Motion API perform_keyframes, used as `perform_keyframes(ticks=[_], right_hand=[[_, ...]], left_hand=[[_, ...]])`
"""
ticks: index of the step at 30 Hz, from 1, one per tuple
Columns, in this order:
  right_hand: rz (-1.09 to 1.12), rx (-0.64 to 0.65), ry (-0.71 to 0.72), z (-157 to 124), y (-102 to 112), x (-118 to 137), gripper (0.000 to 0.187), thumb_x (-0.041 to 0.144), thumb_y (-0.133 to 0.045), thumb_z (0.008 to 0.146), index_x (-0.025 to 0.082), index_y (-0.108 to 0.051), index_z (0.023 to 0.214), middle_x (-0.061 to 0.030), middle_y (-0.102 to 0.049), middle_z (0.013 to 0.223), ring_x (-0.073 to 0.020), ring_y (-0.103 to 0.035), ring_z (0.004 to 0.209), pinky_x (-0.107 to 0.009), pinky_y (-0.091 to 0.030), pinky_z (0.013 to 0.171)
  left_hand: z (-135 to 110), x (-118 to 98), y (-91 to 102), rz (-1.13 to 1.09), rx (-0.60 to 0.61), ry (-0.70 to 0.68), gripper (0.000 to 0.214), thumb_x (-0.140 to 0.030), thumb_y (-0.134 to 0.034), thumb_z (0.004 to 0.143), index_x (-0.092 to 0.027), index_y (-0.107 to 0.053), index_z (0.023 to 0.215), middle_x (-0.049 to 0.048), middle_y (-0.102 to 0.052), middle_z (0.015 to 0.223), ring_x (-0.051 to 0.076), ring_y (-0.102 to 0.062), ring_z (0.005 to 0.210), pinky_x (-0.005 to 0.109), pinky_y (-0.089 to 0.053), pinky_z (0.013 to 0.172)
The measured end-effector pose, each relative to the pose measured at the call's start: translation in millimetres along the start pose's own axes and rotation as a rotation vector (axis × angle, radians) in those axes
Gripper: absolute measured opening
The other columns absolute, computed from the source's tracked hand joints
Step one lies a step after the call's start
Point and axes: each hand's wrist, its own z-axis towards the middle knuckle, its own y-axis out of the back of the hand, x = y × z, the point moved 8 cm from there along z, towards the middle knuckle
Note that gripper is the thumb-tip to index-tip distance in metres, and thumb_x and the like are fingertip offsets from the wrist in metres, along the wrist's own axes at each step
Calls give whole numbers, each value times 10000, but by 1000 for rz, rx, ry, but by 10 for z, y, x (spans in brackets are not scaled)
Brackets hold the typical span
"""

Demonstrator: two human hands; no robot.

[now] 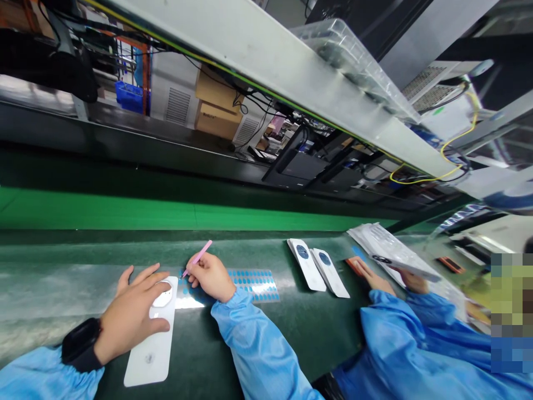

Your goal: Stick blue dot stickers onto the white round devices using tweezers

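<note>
My left hand (129, 314) lies with fingers spread over a white phone back panel (145, 355). Its index finger reaches the round camera area and its thumb rests on the panel's surface. My right hand (212, 276) is closed around slim pink tweezers (202, 253), held like a pen. Their tip points down at the left end of a clear sheet with rows of blue round stickers (254, 280). My right wrist partly covers that sheet, which lies right beside the panel.
Two small stacks of white phone panels (308, 269) with dark camera circles lie to the right. Farther right, a co-worker's hands (377, 280) handle an orange-red item (353, 265) and a wrapped phone panel (406, 261). A metal beam (250, 50) with cables crosses above the green bench (200, 355).
</note>
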Motion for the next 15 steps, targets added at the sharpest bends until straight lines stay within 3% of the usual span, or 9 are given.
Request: perform_keyframes(ticks=[8, 15], right_hand=[[36, -23, -19, 17, -16, -20, 180, 306, -748, 783, 182, -625, 740, 25, -636, 572, -91, -550, 461, -196, -444, 451], [244, 16, 11, 6, -13, 37, 410, 499, -850, 607, 187, -590, 663, 13, -628, 541, -91, -555, 445, -186, -399, 411]], left_hand=[[-54, 86, 1, 18, 4, 46, 484, -281, -796, 657, -345, -761, 1135, 65, -696, 1475, 420, -455, 1535, 780, -219, 1263], [-74, 60, 46, 15, 74, 86, 510, -271, -817, 664, -302, -761, 1170, 86, -667, 1506, 467, -405, 1555, 816, -170, 1270]])
